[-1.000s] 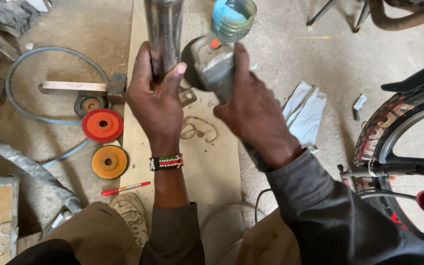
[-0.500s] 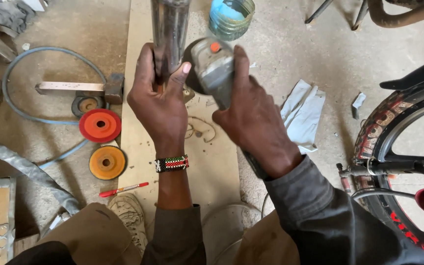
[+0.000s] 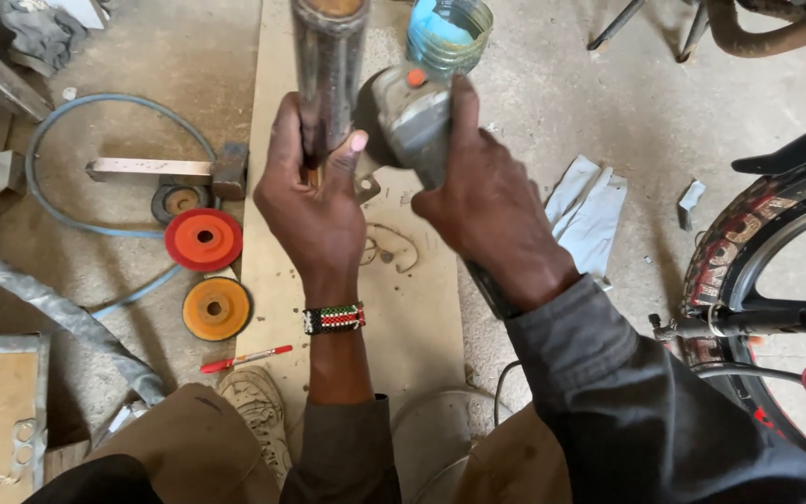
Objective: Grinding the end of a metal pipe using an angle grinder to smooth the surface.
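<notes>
Left hand (image 3: 314,210) wrapped tight round upright steel pipe (image 3: 328,75), grip closed on it. Right hand (image 3: 487,201) closed on grey angle grinder (image 3: 412,117), disc against pipe, both held above floor. Risk: bare thumb lies close to disc; kickback could twist unclamped pipe. Beyond: glass jar (image 3: 450,33).

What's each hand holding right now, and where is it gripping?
The left hand grips the upright metal pipe around its shaft. The right hand holds the angle grinder by its grey body, just behind the head.
</notes>
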